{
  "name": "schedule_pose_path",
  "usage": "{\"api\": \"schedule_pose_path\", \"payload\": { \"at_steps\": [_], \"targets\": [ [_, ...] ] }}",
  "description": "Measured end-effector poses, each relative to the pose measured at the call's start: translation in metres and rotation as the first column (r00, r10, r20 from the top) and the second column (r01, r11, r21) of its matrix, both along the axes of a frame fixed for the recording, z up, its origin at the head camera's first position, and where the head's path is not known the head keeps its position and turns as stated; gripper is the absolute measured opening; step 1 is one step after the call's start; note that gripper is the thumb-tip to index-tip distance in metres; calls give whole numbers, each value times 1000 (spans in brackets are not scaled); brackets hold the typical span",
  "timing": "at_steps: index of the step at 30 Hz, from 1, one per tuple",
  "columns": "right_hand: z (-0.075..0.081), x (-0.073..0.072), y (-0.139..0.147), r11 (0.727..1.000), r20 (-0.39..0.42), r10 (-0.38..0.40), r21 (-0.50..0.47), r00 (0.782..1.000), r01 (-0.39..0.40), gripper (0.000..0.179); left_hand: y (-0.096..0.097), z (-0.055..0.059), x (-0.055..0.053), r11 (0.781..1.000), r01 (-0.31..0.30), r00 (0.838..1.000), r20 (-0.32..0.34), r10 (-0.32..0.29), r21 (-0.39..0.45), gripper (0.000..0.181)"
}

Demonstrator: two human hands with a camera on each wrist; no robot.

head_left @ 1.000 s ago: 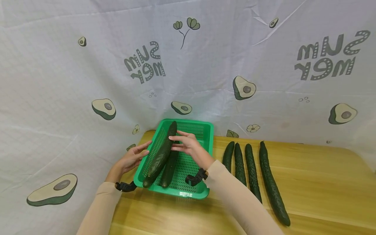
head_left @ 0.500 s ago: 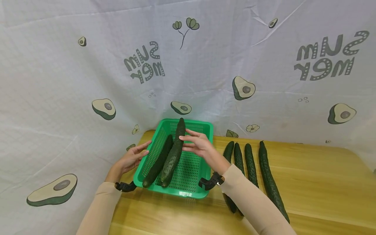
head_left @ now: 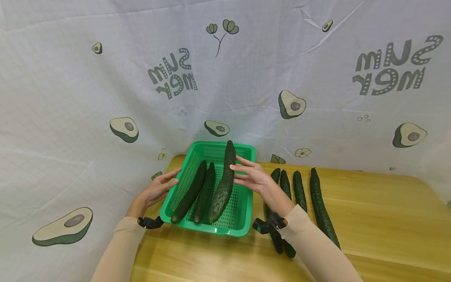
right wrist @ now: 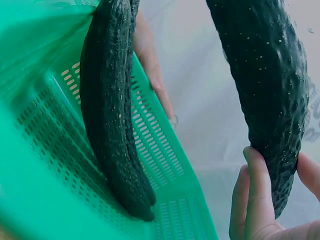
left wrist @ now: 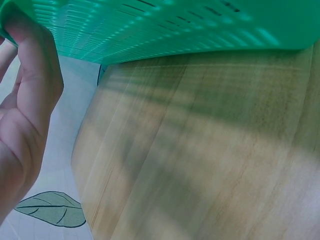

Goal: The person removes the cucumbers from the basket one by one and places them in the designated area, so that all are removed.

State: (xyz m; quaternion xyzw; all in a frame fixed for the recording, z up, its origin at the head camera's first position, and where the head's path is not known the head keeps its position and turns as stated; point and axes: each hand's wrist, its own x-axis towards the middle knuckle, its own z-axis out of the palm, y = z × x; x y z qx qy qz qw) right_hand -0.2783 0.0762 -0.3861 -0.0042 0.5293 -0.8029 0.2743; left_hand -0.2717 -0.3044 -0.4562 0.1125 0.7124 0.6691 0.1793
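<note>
A green plastic basket [head_left: 225, 231] with slotted walls stands on the table. My left hand [head_left: 158, 191] holds its left rim; in the left wrist view this hand [left wrist: 27, 85] curls at the basket's edge [left wrist: 150, 30]. Two dark green cucumbers lie side by side in the basket, one at the left [head_left: 190, 194] and one beside it [head_left: 205, 194]. My right hand [head_left: 254, 178] pinches a third cucumber [head_left: 224, 186] near its far end, above the basket's right part. In the right wrist view, thumb and fingers grip the bumpy cucumber [right wrist: 265, 75] from both sides.
Several cucumbers lie lengthwise on the wooden table [head_left: 387, 219] right of the basket; the rightmost cucumber [head_left: 320, 203] stands a little apart. My right forearm covers parts of them. A white printed cloth [head_left: 246, 78] hangs behind the table.
My right hand has carried its cucumber rightward, from over the left of the basket to over its right part, uncovering the two cucumbers lying inside. The left hand stays at the rim.
</note>
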Motion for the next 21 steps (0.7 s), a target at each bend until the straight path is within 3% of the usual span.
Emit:
{"api": "schedule_pose_path", "payload": {
  "at_steps": [19, 21],
  "targets": [
    [-14, 18, 53, 992, -39, -37, 121, 999, 42, 75, 0, 0, 4, 1000, 8, 1000, 2, -8, 1, 59],
    [-14, 18, 55, 998, -26, -42, 47, 999, 43, 74, 1, 1, 4, 1000, 6, 1000, -1, -6, 2, 59]
  ]
}}
